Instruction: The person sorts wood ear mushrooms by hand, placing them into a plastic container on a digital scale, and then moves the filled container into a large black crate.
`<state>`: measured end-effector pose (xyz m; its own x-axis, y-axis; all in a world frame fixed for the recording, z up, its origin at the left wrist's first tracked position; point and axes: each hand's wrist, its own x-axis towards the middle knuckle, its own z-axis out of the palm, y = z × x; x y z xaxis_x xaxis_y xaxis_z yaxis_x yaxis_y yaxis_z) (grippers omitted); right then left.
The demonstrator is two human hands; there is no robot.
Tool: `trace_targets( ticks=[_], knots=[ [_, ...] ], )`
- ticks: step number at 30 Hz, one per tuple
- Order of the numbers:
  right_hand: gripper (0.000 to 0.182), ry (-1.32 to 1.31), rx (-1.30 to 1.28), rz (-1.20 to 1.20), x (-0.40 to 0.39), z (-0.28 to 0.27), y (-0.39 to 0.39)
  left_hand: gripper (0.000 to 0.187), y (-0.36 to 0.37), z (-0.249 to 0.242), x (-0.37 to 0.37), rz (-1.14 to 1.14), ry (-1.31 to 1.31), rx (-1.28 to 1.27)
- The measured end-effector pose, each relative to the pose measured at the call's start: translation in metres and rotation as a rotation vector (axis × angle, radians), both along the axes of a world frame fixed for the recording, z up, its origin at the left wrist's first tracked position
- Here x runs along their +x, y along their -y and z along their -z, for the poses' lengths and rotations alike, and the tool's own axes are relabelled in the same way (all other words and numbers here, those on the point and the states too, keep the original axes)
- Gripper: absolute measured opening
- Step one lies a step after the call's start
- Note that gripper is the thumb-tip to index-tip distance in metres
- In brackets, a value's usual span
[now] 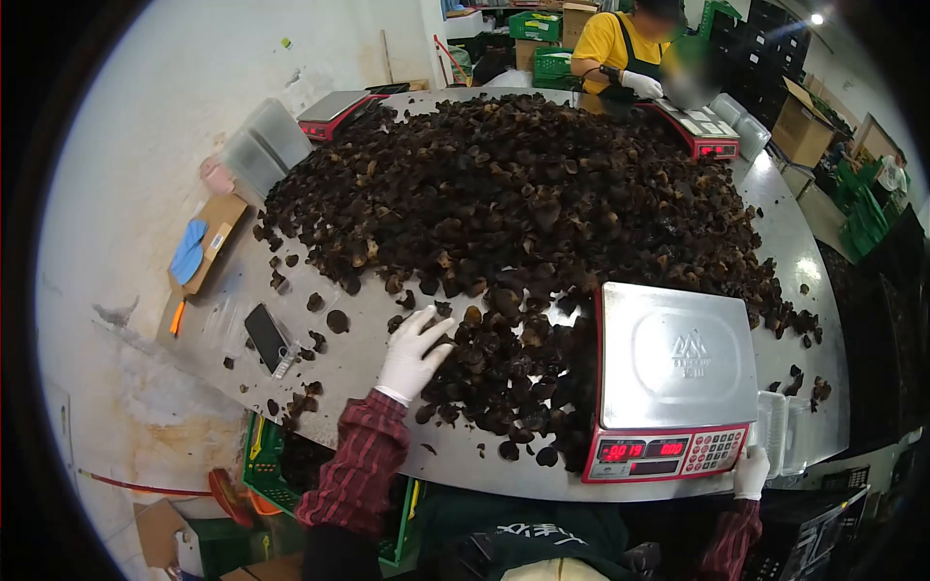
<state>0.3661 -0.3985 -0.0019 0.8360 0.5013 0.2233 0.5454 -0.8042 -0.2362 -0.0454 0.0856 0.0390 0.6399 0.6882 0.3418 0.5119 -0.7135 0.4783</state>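
Note:
My left hand, in a white glove, rests with fingers spread at the left edge of a small heap of wood ear mushrooms. Behind it a much larger mound of these dark brown mushrooms covers the table's middle. On the right, the kitchen scale, with a bare steel plate and red body, shows -0.019. Beside its front right corner my right hand, also gloved, is closed at the edge of the clear plastic containers. Its fingertips are partly hidden.
A phone and a cardboard box with a blue glove lie left. Another scale and clear containers stand at the back left. Across the table a person in yellow works at a third scale. A green crate sits below.

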Motion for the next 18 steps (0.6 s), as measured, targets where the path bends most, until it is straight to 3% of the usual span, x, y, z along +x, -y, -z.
trace_targets(
  ticks=[1, 5, 6, 9, 11, 14, 16, 18],
  knots=[
    [0.013, -0.003, 0.048, 0.056, 0.0, 0.0, -0.002, 0.044, 0.008, -0.003, 0.01, 0.014, 0.024, 0.006],
    [0.024, -0.036, 0.113, 0.182, -0.002, -0.017, -0.01, 0.052, 0.063, 0.009, 0.036, 0.164, -0.278, 0.028],
    [0.029, -0.016, 0.225, 0.161, -0.003, -0.017, -0.009, 0.046, 0.074, 0.016, 0.038, 0.227, -0.354, 0.083],
    [0.033, 0.153, 0.291, 0.21, 0.018, -0.005, 0.018, 0.032, 0.093, 0.024, 0.033, 0.224, -0.204, 0.162],
    [0.032, 0.108, 0.446, 0.324, -0.004, -0.047, 0.004, 0.032, 0.091, 0.024, 0.021, 0.159, -0.091, 0.192],
    [0.028, 0.166, 0.516, 0.246, -0.03, -0.082, -0.017, 0.044, 0.081, 0.015, 0.003, 0.002, -0.026, 0.139],
    [0.022, 0.17, 0.566, -0.094, -0.059, -0.103, -0.051, 0.057, 0.073, 0.011, -0.001, -0.051, -0.104, 0.076],
    [0.01, 0.206, 0.469, -0.279, -0.082, -0.11, -0.077, 0.06, 0.071, 0.004, 0.009, -0.019, -0.205, 0.089]
  ],
)
